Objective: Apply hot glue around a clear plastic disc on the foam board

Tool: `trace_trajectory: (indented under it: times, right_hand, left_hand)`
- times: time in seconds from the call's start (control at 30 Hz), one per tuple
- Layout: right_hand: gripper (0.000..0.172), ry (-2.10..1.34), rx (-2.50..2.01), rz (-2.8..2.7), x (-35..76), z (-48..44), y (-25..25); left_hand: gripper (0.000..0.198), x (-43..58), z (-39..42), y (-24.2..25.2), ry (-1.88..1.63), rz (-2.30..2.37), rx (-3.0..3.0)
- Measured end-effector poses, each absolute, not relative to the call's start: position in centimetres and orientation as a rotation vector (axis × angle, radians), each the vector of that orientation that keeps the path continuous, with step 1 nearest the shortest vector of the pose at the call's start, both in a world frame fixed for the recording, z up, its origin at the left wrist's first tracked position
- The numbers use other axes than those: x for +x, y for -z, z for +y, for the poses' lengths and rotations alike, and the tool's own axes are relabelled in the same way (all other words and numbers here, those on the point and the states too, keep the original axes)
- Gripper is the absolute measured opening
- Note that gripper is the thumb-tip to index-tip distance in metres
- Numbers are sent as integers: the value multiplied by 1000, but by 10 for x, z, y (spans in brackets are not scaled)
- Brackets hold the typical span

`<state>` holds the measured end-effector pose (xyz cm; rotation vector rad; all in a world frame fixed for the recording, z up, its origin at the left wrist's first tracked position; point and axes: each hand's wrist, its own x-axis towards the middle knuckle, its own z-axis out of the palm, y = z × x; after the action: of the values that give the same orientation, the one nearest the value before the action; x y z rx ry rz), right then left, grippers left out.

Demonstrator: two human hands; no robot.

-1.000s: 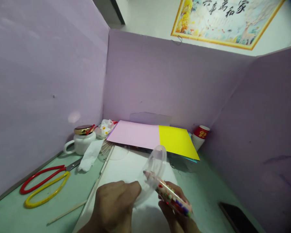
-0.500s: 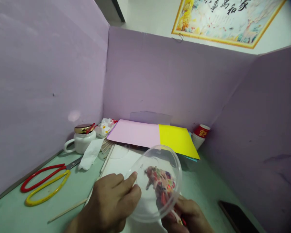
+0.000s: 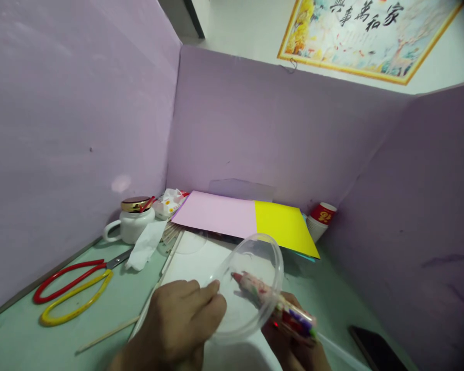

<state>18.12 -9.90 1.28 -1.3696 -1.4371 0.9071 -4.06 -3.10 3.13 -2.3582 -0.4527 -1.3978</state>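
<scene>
My left hand (image 3: 178, 319) is closed on the near left rim of a clear plastic bowl (image 3: 276, 263), which is tilted on its side above white paper (image 3: 193, 257). In my right hand (image 3: 294, 345) is a colourful patterned hot glue gun (image 3: 297, 319) with a small red light, its nozzle pointing left into the bowl's opening. A translucent stick (image 3: 340, 350) extends from its back end. Part of the gun shows through the bowl's clear wall.
Red and yellow scissors (image 3: 73, 268), a wooden stick (image 3: 108, 335), white tissue (image 3: 145, 246) and a lidded mug (image 3: 135, 224) lie left. Pink and yellow sheets (image 3: 220, 211) are behind, paper cups (image 3: 320, 221) back right, a dark phone (image 3: 375, 348) right.
The glue gun has turned from pointing away to pointing left, and its back end has swung right. The bowl has tilted slightly. My left hand keeps hold of the rim.
</scene>
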Motion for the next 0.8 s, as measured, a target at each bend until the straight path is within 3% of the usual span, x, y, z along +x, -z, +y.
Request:
trace_trajectory:
  times: [0.23, 0.33, 0.5, 0.7, 0.8]
  right_hand:
    - [28, -859, -1564, -1564, 209, -98, -59]
    - [34, -858, -1710, -1295, 236, -103, -76]
    - [40, -856, -1697, -1128, 258, -113, -91]
    - [40, -1002, -1643, -1128, 249, -113, -92]
    - [39, -959, -1602, -1115, 250, -112, -93]
  left_hand:
    - [42, -45, -14, -21, 1269, -776, -2195]
    - [52, -44, -9, -12, 1188, -753, -2309]
    - [51, -43, -5, -6, 1167, -798, -2537]
    - [62, -39, -15, -15, 811, -712, -3074]
    - [48, -42, -17, -18, 1151, -988, -2945]
